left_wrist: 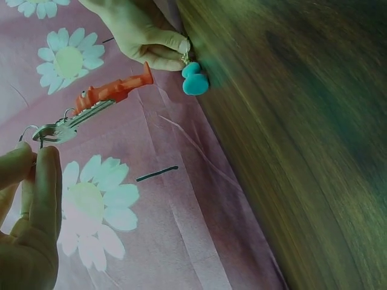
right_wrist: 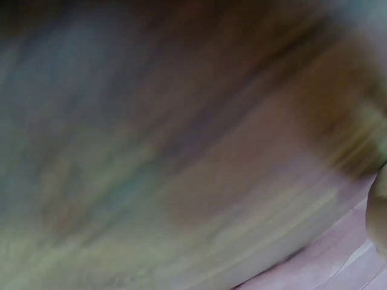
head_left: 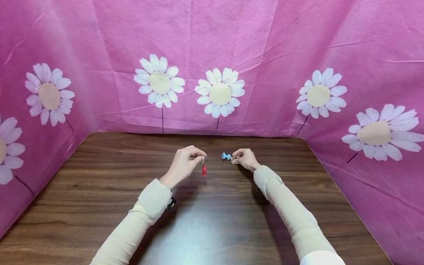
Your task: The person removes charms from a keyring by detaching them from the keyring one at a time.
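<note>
I pinch a small metal key ring [head_left: 205, 159] with a dangling red plastic charm [head_left: 204, 170] in my left hand [head_left: 184, 162] and a blue gourd-shaped charm [head_left: 226, 156] by its clasp in my right hand [head_left: 245, 158], both held above the dark wooden worktop [head_left: 212, 221], and joining them looks to be the step in hand, which calls for bringing the hands together.

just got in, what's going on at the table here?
A person holds two small keychains above the dark wooden table. The left hand pinches a metal ring with a red charm hanging from it. The right hand pinches the ring of a blue gourd-shaped charm, which sticks out sideways toward the left hand. The two charms are apart. The right wrist view is too blurred to help.
</note>
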### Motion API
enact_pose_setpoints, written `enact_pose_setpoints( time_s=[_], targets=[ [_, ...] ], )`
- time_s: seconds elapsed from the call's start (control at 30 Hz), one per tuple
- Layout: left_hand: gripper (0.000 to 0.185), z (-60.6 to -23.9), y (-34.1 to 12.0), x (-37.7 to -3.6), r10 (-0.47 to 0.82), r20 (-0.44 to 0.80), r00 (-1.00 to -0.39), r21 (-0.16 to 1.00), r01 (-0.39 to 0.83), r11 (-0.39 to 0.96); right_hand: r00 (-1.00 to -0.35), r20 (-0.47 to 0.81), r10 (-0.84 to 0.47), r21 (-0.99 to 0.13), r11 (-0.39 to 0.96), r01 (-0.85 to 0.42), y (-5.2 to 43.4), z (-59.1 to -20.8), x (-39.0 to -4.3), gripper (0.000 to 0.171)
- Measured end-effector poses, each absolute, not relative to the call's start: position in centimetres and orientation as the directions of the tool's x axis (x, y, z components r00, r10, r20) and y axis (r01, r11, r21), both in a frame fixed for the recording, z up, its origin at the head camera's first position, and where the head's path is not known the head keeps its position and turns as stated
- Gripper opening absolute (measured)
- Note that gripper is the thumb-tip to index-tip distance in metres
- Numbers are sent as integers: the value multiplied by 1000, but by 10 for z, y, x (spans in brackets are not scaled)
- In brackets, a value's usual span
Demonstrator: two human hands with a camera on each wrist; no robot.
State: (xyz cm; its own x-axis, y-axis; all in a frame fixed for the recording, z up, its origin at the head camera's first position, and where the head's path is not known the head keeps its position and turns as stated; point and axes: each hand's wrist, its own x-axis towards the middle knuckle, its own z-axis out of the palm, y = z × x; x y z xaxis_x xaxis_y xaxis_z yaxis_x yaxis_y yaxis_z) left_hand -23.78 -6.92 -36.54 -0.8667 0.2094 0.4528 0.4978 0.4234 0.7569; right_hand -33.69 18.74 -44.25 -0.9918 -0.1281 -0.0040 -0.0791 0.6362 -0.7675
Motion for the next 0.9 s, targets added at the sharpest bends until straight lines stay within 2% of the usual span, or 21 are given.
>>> enact_pose_setpoints(
  time_s=[0.17, 0.43, 0.63, 0.9],
  targets=[
    [7, -368, -70, -239, 212, 459, -863, 762, 505, 405, -990, -25, -142, -760, 646, -73, 190, -441, -336, 33],
    [8, -369, -71, -239, 210, 468, -859, 758, 512, 404, -984, -36, -175, -772, 631, -84, 191, -436, -332, 31],
    [8, -369, -70, -239, 212, 458, -864, 764, 504, 404, -987, -53, -155, -777, 627, -56, 189, -429, -330, 35],
    [8, -365, -69, -239, 205, 442, -873, 769, 486, 414, -993, -23, -114, -831, 554, -44, 181, -412, -325, 34]
  ],
)
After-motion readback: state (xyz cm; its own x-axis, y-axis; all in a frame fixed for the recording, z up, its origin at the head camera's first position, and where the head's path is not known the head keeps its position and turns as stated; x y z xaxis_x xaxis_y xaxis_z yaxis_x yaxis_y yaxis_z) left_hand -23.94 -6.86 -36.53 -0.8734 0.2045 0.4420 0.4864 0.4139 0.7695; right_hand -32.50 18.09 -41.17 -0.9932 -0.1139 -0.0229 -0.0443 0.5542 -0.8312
